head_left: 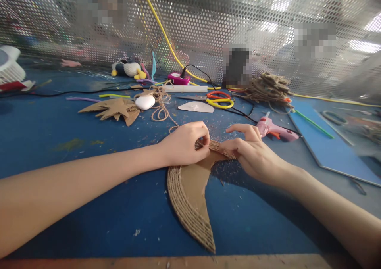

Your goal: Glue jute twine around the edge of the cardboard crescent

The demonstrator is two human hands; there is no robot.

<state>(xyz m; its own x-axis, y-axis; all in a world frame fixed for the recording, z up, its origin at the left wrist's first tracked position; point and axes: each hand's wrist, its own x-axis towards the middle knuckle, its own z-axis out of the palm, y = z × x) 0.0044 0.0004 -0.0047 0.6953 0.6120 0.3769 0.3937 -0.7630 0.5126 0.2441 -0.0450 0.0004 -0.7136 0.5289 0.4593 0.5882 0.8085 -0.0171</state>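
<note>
A cardboard crescent (193,191) lies on the blue table (89,205), its outer edge covered with rows of jute twine. My left hand (184,144) is closed in a pinch on the twine at the crescent's upper end. My right hand (250,150) presses the same end from the right, thumb and bent fingers on the twine-covered edge, index finger stretched out. A strand of twine (162,110) trails back from my left hand to a loose tangle.
A pink glue gun (275,130) lies just behind my right hand. Further back are scissors (220,99), cardboard stars (114,109), a white oval stone (145,102), a heap of twine (268,87) and a blue board (327,146). A mesh wall closes the back.
</note>
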